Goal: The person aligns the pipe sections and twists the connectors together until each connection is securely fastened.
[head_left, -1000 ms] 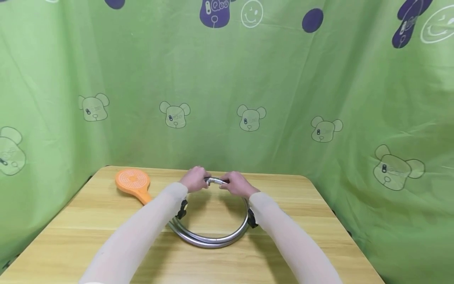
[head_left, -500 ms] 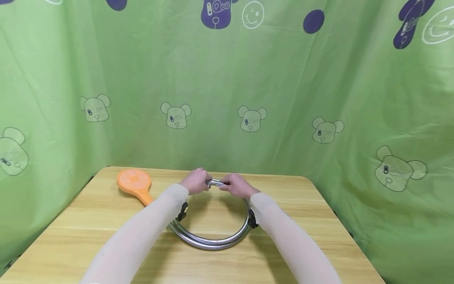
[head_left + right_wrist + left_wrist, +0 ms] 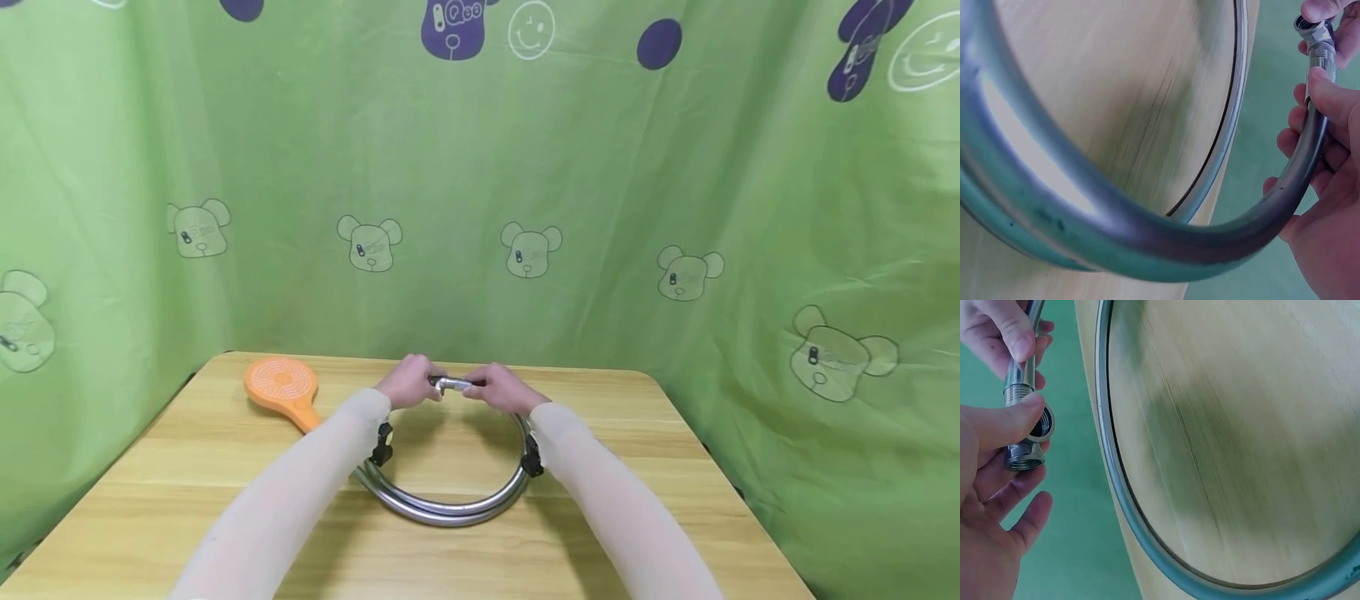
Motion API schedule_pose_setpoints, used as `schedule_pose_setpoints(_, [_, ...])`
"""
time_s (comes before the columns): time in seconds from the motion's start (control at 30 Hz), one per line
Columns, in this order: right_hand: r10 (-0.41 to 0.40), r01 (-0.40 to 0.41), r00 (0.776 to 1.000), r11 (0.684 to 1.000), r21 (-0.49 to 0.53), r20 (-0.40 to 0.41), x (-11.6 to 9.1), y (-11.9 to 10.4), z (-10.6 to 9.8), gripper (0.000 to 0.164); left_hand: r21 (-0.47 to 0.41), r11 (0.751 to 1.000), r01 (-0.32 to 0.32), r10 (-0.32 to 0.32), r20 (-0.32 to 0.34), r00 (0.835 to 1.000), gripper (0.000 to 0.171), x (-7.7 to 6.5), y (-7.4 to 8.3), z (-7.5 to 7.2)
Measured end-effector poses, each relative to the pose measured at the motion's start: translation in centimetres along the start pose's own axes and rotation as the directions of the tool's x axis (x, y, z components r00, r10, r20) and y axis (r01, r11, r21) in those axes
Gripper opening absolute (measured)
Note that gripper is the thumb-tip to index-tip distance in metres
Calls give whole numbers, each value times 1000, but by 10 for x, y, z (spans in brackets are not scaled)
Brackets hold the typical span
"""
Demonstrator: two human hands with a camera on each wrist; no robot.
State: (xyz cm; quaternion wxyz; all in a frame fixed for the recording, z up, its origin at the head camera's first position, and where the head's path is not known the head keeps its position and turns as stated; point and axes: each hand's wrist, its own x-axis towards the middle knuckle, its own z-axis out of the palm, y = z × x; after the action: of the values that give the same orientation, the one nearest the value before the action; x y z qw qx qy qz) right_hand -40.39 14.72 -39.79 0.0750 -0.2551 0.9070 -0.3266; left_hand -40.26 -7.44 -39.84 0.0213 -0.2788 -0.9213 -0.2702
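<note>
Above the table's far part, my left hand (image 3: 409,382) pinches a chrome tee-shaped fitting (image 3: 1024,454) between thumb and fingers; its open threaded mouths show in the left wrist view. My right hand (image 3: 504,388) grips the end of a silver shower hose (image 3: 442,514), its thumb on the metal end connector (image 3: 1322,57). Connector and fitting meet in line, with some thread showing between them. The hose loops down from my right hand and lies coiled on the table under both wrists. An orange shower head (image 3: 282,380) lies left of my left hand, its handle partly hidden by my sleeve.
The wooden table (image 3: 645,500) has its far edge just behind my hands. A green patterned curtain (image 3: 450,150) hangs around the back and sides. Black wrist cameras (image 3: 382,445) sit under both wrists, close to the hose coil.
Both hands stay nearly in place at the joint. The fitting and connector show a little differently between my fingers. Shower head and coil stay put.
</note>
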Motion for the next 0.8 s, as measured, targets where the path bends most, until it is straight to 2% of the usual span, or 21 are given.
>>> schedule_pose_setpoints(0.07, [-3, 3, 1000, 1000, 5, -3, 1, -2, 0, 18, -6, 1000, 2, -2, -3, 1000, 12, -1, -1, -1])
schedule_pose_setpoints(0.27, [-7, 7, 1000, 1000, 4, 13, 1, -1, -1, 17, 133, 990, -44, 47, -18, 999, 8, -3, 4, -5])
schedule_pose_setpoints(0.5, [9, -11, 997, 1000, 28, 79, -1, 3, -5, 17, 213, 976, -53, 58, -17, 998, 8, -5, 10, -2])
schedule_pose_setpoints(0.67, [23, -33, 990, 997, 71, 139, 0, 7, -9, 21, 222, 972, -75, 82, -25, 996, 8, -6, 11, -1])
schedule_pose_setpoints(0.8, [41, -59, 989, 991, 122, 145, 1, 9, -10, 21, 213, 974, -71, 80, -31, 996, 9, -5, 10, -1])
